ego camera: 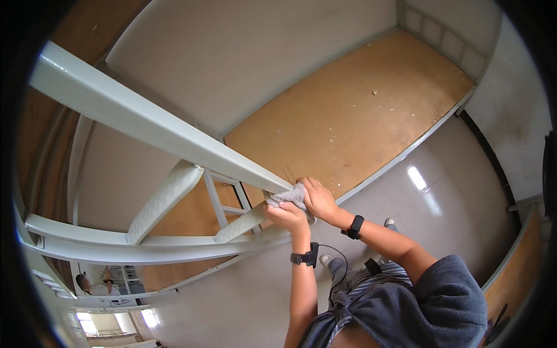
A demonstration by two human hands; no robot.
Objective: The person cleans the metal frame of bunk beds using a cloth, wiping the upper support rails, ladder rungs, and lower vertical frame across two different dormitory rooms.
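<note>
A grey cloth (288, 196) is wrapped around the lower end of a pale metal bed post (161, 126), part of a bunk bed frame. My left hand (289, 217) grips the cloth from the near side, its fingers curled against the post. On the right side of the post, my right hand (318, 198) presses on the same cloth. Just left of my hands, flat metal ladder steps (241, 222) join the post to a second pale rail (130, 250). The part of the post under the cloth is hidden.
Behind the post lies a wooden bed board (348, 117) with small white specks and a metal edge. Tiled floor (243, 296) shows below. Another person (93, 285) is far off at the lower left, beside another bed frame. A wooden board (513, 256) stands at the right.
</note>
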